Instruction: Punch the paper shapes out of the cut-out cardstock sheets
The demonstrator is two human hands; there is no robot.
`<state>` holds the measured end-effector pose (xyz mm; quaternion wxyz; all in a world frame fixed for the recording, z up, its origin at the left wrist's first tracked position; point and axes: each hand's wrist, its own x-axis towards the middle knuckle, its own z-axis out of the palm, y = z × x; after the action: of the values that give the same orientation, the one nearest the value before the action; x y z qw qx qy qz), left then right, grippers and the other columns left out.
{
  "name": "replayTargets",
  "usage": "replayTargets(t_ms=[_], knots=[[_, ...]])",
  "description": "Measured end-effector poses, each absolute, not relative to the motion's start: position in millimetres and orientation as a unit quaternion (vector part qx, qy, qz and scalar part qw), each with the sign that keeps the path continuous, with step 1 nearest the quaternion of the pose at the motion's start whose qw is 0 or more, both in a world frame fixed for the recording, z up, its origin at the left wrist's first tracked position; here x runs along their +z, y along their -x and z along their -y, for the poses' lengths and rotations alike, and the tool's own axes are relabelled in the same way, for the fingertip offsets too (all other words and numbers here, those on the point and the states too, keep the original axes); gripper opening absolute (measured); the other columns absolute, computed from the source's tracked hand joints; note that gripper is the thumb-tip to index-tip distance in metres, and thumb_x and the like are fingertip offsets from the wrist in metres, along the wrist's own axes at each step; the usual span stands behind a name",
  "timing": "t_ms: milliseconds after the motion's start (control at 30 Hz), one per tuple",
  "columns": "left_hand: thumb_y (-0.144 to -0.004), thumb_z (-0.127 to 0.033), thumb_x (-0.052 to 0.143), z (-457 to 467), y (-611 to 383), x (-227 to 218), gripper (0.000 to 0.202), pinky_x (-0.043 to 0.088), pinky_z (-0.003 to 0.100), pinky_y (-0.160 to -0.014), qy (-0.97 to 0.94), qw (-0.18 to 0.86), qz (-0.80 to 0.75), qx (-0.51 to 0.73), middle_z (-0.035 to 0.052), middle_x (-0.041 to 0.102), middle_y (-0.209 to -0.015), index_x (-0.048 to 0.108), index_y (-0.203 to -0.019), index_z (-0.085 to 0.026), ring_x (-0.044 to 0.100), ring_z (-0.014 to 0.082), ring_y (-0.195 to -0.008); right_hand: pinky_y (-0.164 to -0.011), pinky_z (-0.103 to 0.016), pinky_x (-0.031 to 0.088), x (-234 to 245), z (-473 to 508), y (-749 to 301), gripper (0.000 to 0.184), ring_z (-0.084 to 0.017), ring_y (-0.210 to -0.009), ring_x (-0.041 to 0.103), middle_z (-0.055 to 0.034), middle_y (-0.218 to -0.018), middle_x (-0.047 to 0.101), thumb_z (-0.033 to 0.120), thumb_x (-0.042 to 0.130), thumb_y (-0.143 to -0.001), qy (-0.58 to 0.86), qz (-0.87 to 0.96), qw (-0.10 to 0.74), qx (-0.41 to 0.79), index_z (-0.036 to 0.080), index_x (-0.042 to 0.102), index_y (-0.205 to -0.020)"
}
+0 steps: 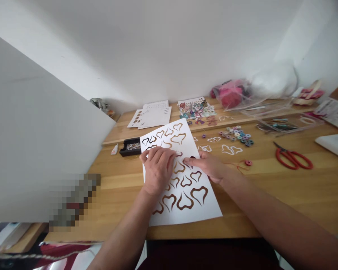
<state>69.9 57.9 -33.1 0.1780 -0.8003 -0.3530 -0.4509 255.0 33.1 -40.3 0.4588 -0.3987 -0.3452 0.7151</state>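
A white paper sheet with rows of curved, heart-like outlines is held tilted above the wooden table. Brown shows in the outlines, which look like cut-outs. My right hand grips the sheet's right edge, thumb on top and fingers behind. Over the middle of the sheet lies my left hand, its fingers bent and drawn together near one outline. A small pale bit shows by its fingertips; what they pinch is too small to make out. White paper outline shapes lie beyond my right hand.
Red-handled scissors and several thread bobbins lie to the right. Behind the sheet are a black tray of small pieces, a small white bottle and printed papers. A grey panel stands at left.
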Motion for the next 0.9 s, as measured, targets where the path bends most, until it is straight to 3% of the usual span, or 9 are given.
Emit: replayTargets(t_ms=[333,467,700,900], knots=[[-0.09,-0.011,0.063,-52,-69,-30,0.016,0.031,0.04,-0.092,0.826,0.211,0.303,-0.425,-0.0005,0.076,-0.099,0.062,-0.1,-0.023,0.066,0.0186,-0.098,-0.076,-0.037,0.055,-38,-35,-258,0.033,-0.022,-0.075,0.071,-0.007,-0.089,0.077,0.03,0.086,-0.067,0.394,0.331,0.462,0.723,0.018,0.074,-0.095],[-0.09,-0.011,0.063,-51,-70,-32,0.017,0.031,0.04,-0.095,0.837,0.208,0.281,-0.42,-0.0018,0.076,-0.103,0.061,-0.102,-0.023,0.067,0.0175,-0.1,-0.078,-0.04,0.055,-38,-37,-258,0.03,-0.024,-0.076,0.071,-0.0075,-0.089,0.076,0.036,0.082,-0.074,0.396,0.323,0.469,0.72,0.019,0.074,-0.097],[-0.09,-0.011,0.062,-48,-69,-36,0.02,0.033,0.04,-0.093,0.848,0.213,0.253,-0.414,-0.0012,0.076,-0.106,0.062,-0.106,-0.023,0.067,0.0174,-0.101,-0.075,-0.041,0.056,-28,-36,-257,0.019,-0.023,-0.067,0.068,-0.0064,-0.079,0.075,0.032,0.081,-0.072,0.42,0.285,0.482,0.714,0.02,0.072,-0.084],[-0.091,-0.013,0.063,-46,-69,-35,0.021,0.033,0.04,-0.093,0.847,0.209,0.259,-0.414,-0.0024,0.076,-0.106,0.063,-0.108,-0.024,0.067,0.0168,-0.1,-0.076,-0.043,0.056,-31,-39,-262,0.024,-0.025,-0.073,0.07,-0.007,-0.083,0.075,0.035,0.081,-0.073,0.423,0.311,0.49,0.696,0.02,0.073,-0.089]])
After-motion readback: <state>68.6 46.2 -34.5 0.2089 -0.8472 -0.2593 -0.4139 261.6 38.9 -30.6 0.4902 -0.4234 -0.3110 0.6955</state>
